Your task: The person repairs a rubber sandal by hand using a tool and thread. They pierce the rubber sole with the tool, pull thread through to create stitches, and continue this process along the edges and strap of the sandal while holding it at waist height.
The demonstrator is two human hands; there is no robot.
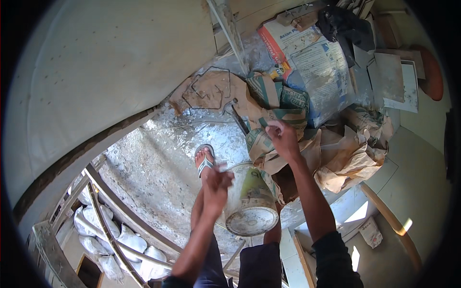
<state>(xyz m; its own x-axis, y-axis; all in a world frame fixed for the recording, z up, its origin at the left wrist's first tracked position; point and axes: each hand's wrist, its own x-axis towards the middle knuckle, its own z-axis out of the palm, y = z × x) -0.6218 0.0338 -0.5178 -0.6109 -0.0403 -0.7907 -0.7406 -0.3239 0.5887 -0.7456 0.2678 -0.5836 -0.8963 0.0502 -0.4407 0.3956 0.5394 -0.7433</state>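
Observation:
A stained whitish bucket (252, 192) with a green patch stands tilted between my legs, its round base toward me. My left hand (218, 187) is beside the bucket's left side, slightly blurred, with its fingers apart and nothing visible in them. Over the crumpled brown-and-green paper sacks (288, 117) hovers my right hand (284, 139), its fingers loosely bent and apart, holding nothing that I can see. Whether it touches the paper is unclear. A hammer-like tool (235, 113) lies left of the sacks, by a bent metal rod (222, 96).
A large printed plastic sack (321, 72) and a black bag (343, 26) lie at the far right, near stacked boards (391, 79). My sandalled foot (205, 158) rests on the dusty floor (158, 163). At the lower left, a railing (129, 216) borders a drop with white sacks (129, 240) below.

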